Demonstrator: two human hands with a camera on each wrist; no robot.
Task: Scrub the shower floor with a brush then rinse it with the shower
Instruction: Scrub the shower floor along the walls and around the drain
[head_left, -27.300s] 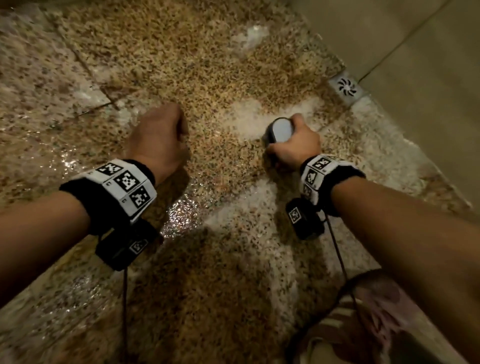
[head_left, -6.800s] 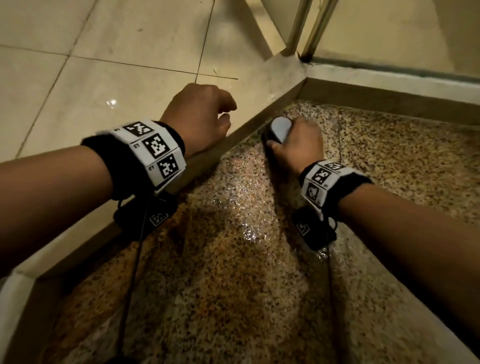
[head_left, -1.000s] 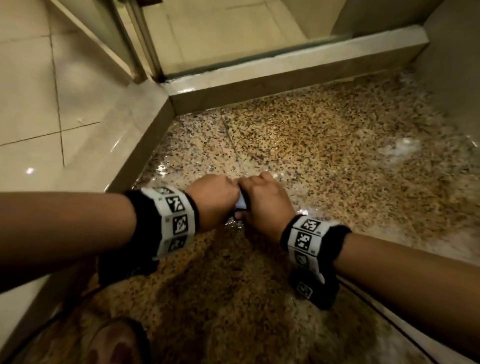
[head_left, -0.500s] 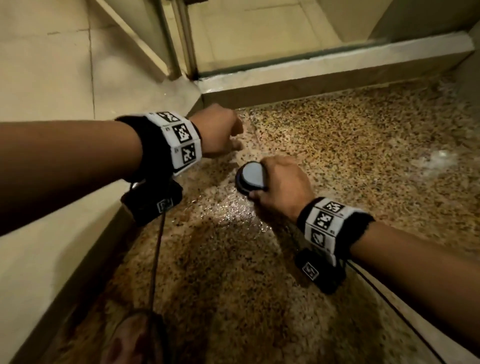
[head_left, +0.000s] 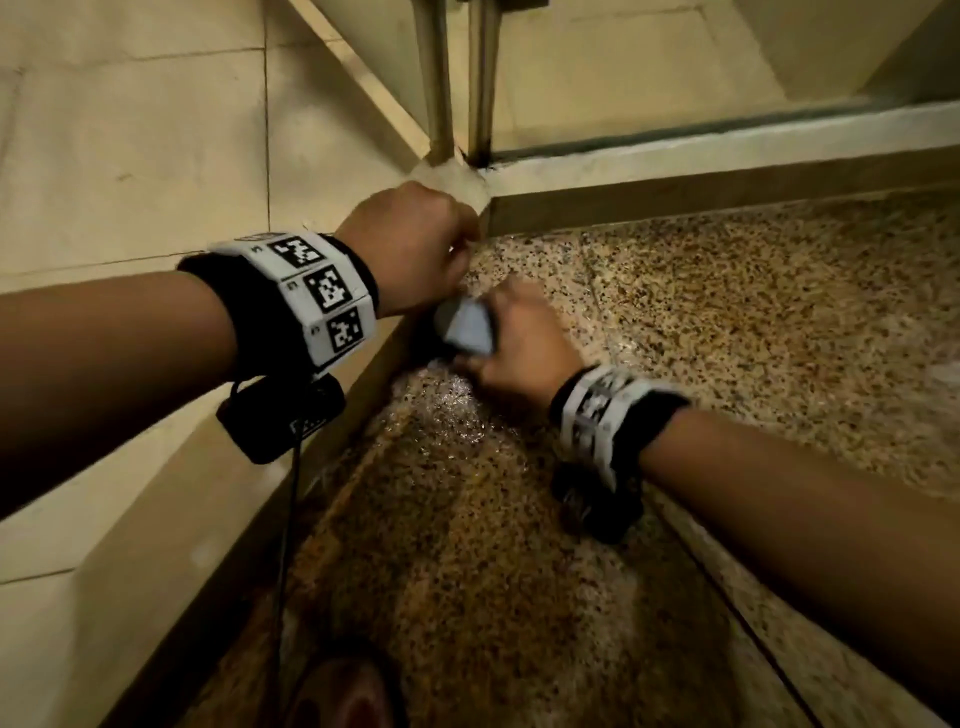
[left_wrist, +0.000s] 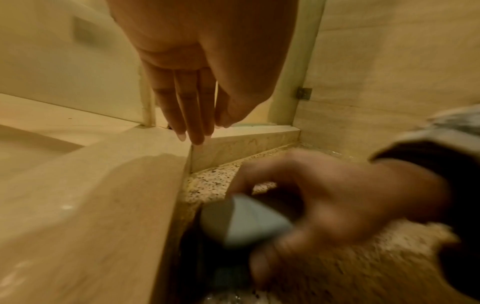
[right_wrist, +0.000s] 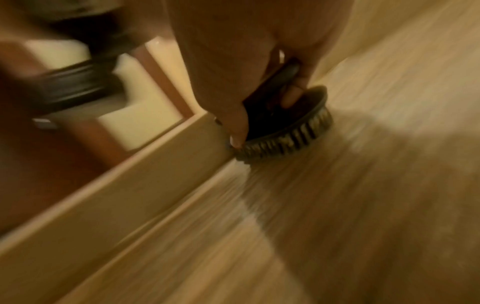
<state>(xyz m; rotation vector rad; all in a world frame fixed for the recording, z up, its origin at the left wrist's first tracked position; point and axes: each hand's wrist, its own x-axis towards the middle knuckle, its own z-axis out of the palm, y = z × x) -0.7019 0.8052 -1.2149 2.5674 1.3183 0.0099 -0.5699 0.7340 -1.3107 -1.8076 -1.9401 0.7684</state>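
Your right hand (head_left: 519, 338) grips the round scrub brush (head_left: 465, 327) near the middle of the head view, fingers curled over its grey-blue top; in the right wrist view your fingers (right_wrist: 293, 96) hook through the dark handle while the bristle ring (right_wrist: 285, 139) sits flat on the floor, right against the foot of the curb. Your left hand (head_left: 410, 244) hangs just above and to the left of the brush, holding nothing; the left wrist view shows its fingers (left_wrist: 192, 115) straight and close together, pointing down over the corner of the curb without clearly touching it.

The speckled shower floor (head_left: 727, 322) fills the right and lower part of the head view, wet and glistening just below the brush. The beige tiled curb (head_left: 171, 519) runs from the lower left up to the corner at upper centre, then on to the right edge. Metal door frame posts (head_left: 483, 78) rise from that corner. Pale floor tiles (head_left: 130, 130) lie in the upper left. Both wrists wear marker bands (head_left: 317, 296).
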